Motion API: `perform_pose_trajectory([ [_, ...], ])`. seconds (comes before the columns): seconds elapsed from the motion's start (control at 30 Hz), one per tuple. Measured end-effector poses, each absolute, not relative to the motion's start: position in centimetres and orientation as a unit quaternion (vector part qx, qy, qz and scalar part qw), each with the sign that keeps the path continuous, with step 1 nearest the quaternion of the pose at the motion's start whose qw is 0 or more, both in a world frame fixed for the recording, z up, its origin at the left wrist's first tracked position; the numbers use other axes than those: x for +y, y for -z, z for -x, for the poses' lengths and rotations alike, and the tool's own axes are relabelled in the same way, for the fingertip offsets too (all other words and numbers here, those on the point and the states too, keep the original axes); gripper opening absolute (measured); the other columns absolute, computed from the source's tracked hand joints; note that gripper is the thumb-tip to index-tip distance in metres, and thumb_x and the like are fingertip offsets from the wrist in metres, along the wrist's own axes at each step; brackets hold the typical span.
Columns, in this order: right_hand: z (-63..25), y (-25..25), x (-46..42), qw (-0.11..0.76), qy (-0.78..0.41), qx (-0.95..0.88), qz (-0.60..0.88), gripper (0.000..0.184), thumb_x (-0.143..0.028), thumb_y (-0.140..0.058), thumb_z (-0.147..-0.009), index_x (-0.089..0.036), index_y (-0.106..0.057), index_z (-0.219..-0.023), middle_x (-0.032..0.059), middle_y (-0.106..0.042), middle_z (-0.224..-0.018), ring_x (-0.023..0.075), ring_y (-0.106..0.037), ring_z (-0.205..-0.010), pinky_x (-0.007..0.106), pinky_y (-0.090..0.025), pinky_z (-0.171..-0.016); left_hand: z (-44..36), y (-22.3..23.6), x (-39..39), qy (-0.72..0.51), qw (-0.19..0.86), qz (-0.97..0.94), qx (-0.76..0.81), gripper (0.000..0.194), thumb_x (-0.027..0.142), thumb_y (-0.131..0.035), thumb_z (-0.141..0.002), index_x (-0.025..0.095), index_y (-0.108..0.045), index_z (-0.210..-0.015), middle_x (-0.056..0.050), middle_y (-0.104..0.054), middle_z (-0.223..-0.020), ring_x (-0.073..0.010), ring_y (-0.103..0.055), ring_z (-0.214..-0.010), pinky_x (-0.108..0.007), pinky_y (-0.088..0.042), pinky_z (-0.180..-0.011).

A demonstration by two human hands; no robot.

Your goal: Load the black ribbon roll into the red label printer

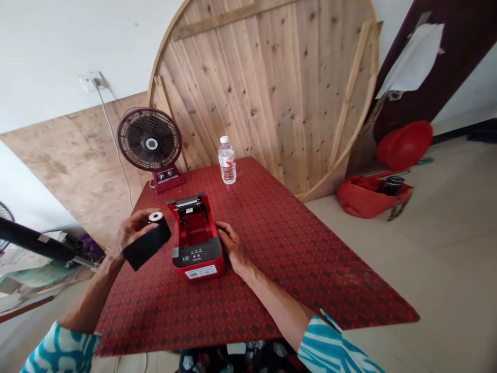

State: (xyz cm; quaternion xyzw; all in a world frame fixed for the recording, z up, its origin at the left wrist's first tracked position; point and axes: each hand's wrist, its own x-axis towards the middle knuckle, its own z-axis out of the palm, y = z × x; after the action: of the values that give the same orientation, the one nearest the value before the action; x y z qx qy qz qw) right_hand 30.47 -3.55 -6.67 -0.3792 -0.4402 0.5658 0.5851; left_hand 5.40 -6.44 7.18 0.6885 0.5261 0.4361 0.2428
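My left hand (pixel 132 227) is closed round a paper roll (pixel 148 244), black on the outside with a white end and a hole in its core. A loose black strip of it hangs down toward me. Just to the right stands a red and black label printer (pixel 199 253), its lid (pixel 189 205) raised and the red bay inside exposed. Against the printer's right side rests my right hand (pixel 230 242), fingers bent along the wall; part of their grip is hidden. The roll is held beside the printer's left edge, outside the bay.
The printer stands on a table (pixel 295 248) with a red patterned cover. Behind it are a small fan (pixel 150 142) and a water bottle (pixel 227 161). A round wooden board (pixel 267 88) leans at the wall. On the floor at right lie a red bag (pixel 357 199) and a red basin (pixel 406 145).
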Motion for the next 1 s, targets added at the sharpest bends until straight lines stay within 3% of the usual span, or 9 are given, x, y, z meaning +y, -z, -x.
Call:
perform_pose_trajectory([
  [0.27,-30.4,6.8,-3.4,0.588,-0.556,-0.457,0.369,0.030,-0.040,-0.054,-0.080,-0.026,-0.066,-0.104,0.0027,-0.069,-0.109,0.0220,-0.058,-0.109,0.039,-0.041,-0.098,-13.0,-6.6,-4.7,-0.122,0.033,-0.831,0.542,0.032,0.039,-0.062,-0.083,0.025,-0.068,-0.111,-0.006,-0.073,-0.104,-0.0236,-0.069,-0.090,-0.032,-0.053,-0.080],
  [0.4,-30.2,7.1,-3.1,0.592,-0.551,-0.458,0.369,0.030,-0.039,-0.054,-0.081,-0.027,-0.066,-0.105,0.0019,-0.068,-0.109,0.0212,-0.057,-0.110,0.038,-0.041,-0.099,-15.3,-6.1,-3.3,0.026,-0.015,-0.811,0.584,0.029,0.029,-0.062,-0.084,0.028,-0.067,-0.112,-0.007,-0.071,-0.112,-0.0287,-0.067,-0.102,-0.035,-0.051,-0.082],
  [0.5,-30.0,7.4,-2.9,0.603,-0.544,-0.455,0.365,0.029,-0.038,-0.055,-0.080,-0.027,-0.067,-0.103,0.0013,-0.068,-0.109,0.0206,-0.057,-0.111,0.037,-0.041,-0.099,-16.7,-5.5,-2.1,0.090,-0.013,-0.803,0.589,0.025,0.018,-0.061,-0.081,0.021,-0.070,-0.104,-0.014,-0.072,-0.105,-0.0322,-0.067,-0.101,-0.038,-0.051,-0.080],
  [0.63,-30.0,7.4,-2.9,0.607,-0.538,-0.460,0.361,0.028,-0.037,-0.055,-0.080,-0.028,-0.067,-0.103,0.0010,-0.068,-0.110,0.0204,-0.057,-0.110,0.037,-0.041,-0.099,-16.7,-5.3,-0.9,0.110,0.024,-0.817,0.566,0.017,0.016,-0.063,-0.077,0.019,-0.073,-0.091,-0.011,-0.075,-0.093,-0.0297,-0.069,-0.093,-0.034,-0.052,-0.077],
  [0.73,-30.1,7.2,-3.1,0.601,-0.539,-0.464,0.364,0.029,-0.037,-0.055,-0.080,-0.027,-0.067,-0.104,0.0018,-0.068,-0.110,0.0209,-0.058,-0.109,0.038,-0.041,-0.099,-15.0,-6.0,-1.5,0.057,0.070,-0.834,0.545,0.021,0.027,-0.060,-0.083,0.024,-0.072,-0.099,-0.005,-0.075,-0.101,-0.0239,-0.069,-0.094,-0.029,-0.052,-0.079],
  [0.87,-30.1,7.2,-3.1,0.598,-0.552,-0.455,0.361,0.029,-0.039,-0.056,-0.080,-0.027,-0.067,-0.103,0.0014,-0.069,-0.108,0.0208,-0.058,-0.108,0.037,-0.042,-0.097,-12.2,-7.2,-5.0,-0.116,0.150,-0.810,0.554,0.039,0.046,-0.051,-0.087,0.022,-0.070,-0.111,-0.005,-0.073,-0.110,-0.0231,-0.069,-0.095,-0.030,-0.053,-0.082],
  [1.0,-30.1,7.5,-3.0,0.595,-0.562,-0.452,0.356,0.030,-0.040,-0.055,-0.080,-0.027,-0.066,-0.106,0.0010,-0.069,-0.108,0.0208,-0.058,-0.108,0.037,-0.044,-0.095,-11.4,-7.1,-8.7,-0.137,0.163,-0.805,0.554,0.039,0.047,-0.057,-0.083,0.023,-0.071,-0.110,-0.004,-0.075,-0.103,-0.0217,-0.069,-0.085,-0.030,-0.054,-0.077],
])
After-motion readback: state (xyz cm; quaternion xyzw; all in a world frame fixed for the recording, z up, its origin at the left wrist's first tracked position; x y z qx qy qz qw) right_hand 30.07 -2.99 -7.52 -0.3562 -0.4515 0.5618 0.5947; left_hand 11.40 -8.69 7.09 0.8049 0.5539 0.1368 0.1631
